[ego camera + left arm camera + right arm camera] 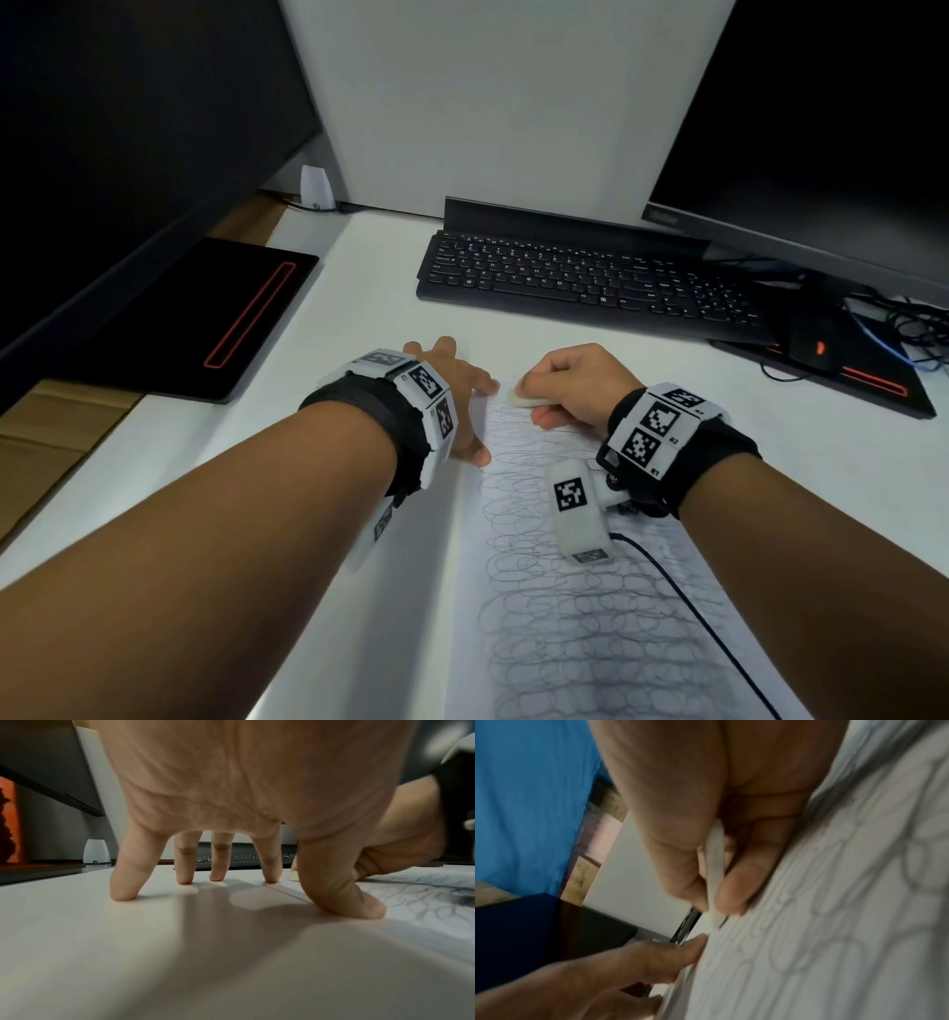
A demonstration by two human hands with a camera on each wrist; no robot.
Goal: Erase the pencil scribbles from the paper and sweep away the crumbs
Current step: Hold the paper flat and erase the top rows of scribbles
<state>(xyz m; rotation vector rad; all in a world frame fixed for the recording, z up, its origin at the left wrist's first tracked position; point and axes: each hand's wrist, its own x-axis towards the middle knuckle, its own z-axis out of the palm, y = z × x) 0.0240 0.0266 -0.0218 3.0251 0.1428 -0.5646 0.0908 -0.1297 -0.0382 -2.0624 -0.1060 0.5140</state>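
At the sheet's far left corner the left hand [452, 390] lay spread, fingertips pinning the paper [590, 616] to the bench [359, 288]. Just right, the right hand [580, 385] pinched the eraser [524, 398] against the top scribbles [580, 606]; they ran lengthwise back toward the person.

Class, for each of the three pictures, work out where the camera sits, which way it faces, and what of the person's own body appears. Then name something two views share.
Head: worn on the head, looking forward and down at the desk; shows both forearms, the left hand and the right hand gripping the eraser.
Left wrist: under the wrist, looking along the spread fingers toward the keyboard.
Right wrist: looks along the fingers pinching the eraser over the paper.
Shared: all three show the scribbled paper.
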